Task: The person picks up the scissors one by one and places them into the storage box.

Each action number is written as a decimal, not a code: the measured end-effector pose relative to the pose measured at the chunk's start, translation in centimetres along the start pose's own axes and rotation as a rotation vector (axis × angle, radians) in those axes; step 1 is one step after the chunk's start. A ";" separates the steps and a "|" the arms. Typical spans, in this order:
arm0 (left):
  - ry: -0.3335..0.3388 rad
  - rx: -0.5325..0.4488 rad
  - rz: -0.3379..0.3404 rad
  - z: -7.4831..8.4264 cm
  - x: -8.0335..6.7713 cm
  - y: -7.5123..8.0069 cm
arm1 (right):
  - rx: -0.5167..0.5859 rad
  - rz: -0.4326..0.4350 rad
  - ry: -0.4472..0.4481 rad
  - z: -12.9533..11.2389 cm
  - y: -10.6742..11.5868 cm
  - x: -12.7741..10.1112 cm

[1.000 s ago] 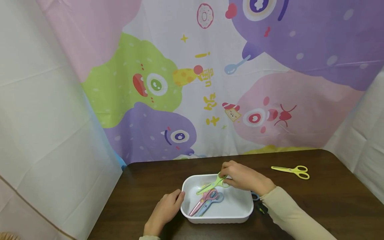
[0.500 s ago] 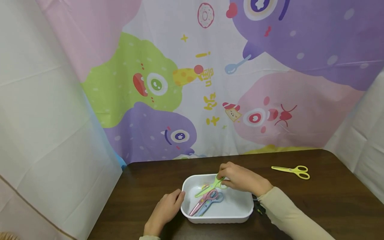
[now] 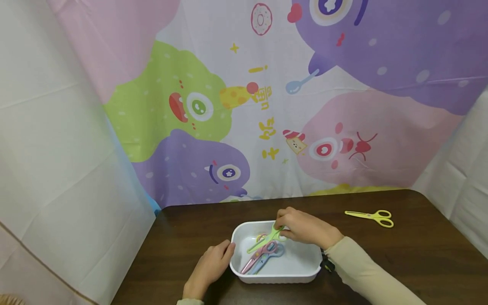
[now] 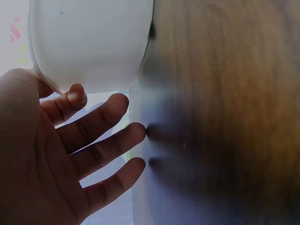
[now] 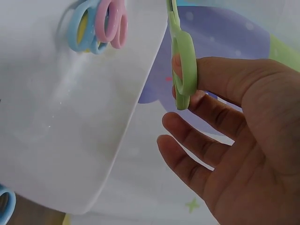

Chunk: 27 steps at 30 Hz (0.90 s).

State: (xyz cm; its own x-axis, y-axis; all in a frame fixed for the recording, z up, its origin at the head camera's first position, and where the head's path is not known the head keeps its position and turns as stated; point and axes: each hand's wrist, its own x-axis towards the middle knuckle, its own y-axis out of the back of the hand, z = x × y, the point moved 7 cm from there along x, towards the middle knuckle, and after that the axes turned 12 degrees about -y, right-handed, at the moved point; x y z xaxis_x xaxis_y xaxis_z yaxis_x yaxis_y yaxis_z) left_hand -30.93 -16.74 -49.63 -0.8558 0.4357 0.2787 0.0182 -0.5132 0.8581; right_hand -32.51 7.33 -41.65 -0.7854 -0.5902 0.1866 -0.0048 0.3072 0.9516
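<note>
A white tray [image 3: 300, 276] sits near the table's front edge. My right hand [image 3: 301, 228] pinches the handle of green scissors [image 3: 263, 239], whose blades slant down into the tray; the right wrist view shows thumb and forefinger on the green handle loop [image 5: 183, 70]. Pink scissors [image 3: 260, 253] and blue scissors [image 3: 271, 256] lie in the tray beneath them, their handles [image 5: 101, 26] in the right wrist view too. My left hand [image 3: 211, 267] rests on the table with straight fingers [image 4: 101, 126] against the tray's left wall [image 4: 91, 44].
Yellow scissors [image 3: 371, 217] lie on the dark wooden table [image 3: 400, 254] at the right. A cartoon-printed cloth [image 3: 267, 101] hangs behind the table, with white sheets at both sides. A small dark object [image 3: 328, 265] lies by my right wrist.
My right hand has moved slightly left and lower with the green scissors, bringing them down over the tray. The left hand has stayed put.
</note>
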 end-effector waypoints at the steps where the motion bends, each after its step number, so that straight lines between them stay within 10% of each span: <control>1: -0.001 -0.001 -0.001 0.0 0.0 0.0 | 0.001 -0.003 -0.001 0.0 -0.1 0.0; 27: 0.012 -0.015 -0.003 -0.1 -0.1 0.0 | -0.021 -0.050 0.045 -1.1 -1.1 0.9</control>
State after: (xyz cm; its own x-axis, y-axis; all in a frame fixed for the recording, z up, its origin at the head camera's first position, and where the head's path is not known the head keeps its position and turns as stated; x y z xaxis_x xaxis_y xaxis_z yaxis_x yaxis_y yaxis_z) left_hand -30.90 -16.84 -49.70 -0.8621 0.4281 0.2712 0.0083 -0.5231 0.8522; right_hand -32.52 5.60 -42.24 -0.7556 -0.6378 0.1495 -0.0298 0.2614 0.9648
